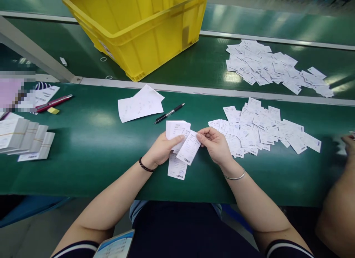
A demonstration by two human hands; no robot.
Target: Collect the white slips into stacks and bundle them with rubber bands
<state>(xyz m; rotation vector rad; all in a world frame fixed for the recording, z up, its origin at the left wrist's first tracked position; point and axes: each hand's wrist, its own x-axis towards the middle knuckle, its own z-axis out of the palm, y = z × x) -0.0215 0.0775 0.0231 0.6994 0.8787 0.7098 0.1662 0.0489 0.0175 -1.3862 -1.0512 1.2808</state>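
Observation:
My left hand (163,147) is closed round a stack of printed paper slips (174,129), its thumb pressing on their faces. One slip (189,147) lies slanted across the front of the stack, and my right hand (215,143) pinches its upper right edge between thumb and fingers. Below the left hand, another slip (177,169) with a round blue stamp hangs down or lies on the green table; I cannot tell which. Just beyond my right hand spreads a loose heap of similar slips (249,128).
Banded bundles of slips (36,137) stand at the left, near a red pen (55,102). A black pen (169,113) lies by white paper sheets (141,104). Behind are a yellow crate (155,39) and a second slip heap (266,65). Another person's arm (340,198) enters at right.

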